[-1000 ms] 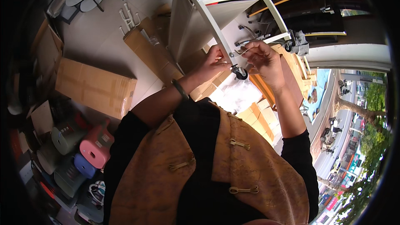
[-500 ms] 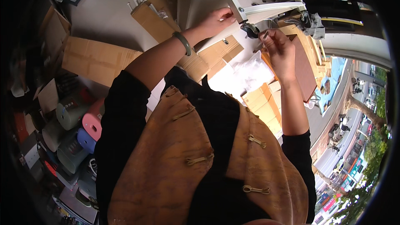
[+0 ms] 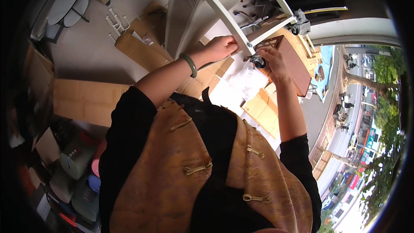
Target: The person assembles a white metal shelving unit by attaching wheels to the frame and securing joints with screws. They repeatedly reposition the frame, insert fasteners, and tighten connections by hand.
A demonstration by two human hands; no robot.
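A pale metal frame (image 3: 230,21) stands on its side ahead of me, with a black caster wheel (image 3: 258,61) at its near corner. My right hand (image 3: 277,65) is closed at that corner, its fingers against the caster and the leg end. My left hand (image 3: 219,48) is curled just left of the same leg. What lies inside its fingers is hidden, though a thin board edge (image 3: 215,62) runs under it. At the frame's far corner hangs a grey checked glove (image 3: 303,21) beside a second caster.
Flattened cardboard (image 3: 144,45) and a long carton (image 3: 88,101) lie to the left. White plastic wrap (image 3: 243,82) and a brown panel (image 3: 297,67) are beyond my hands. Several rounded bins (image 3: 76,159) stand lower left. A street (image 3: 345,138) opens on the right.
The view has shifted, and the frame shows more fully, its near corner lower. My right hand's fingers have come from beside the caster onto it. My left hand stays near the leg.
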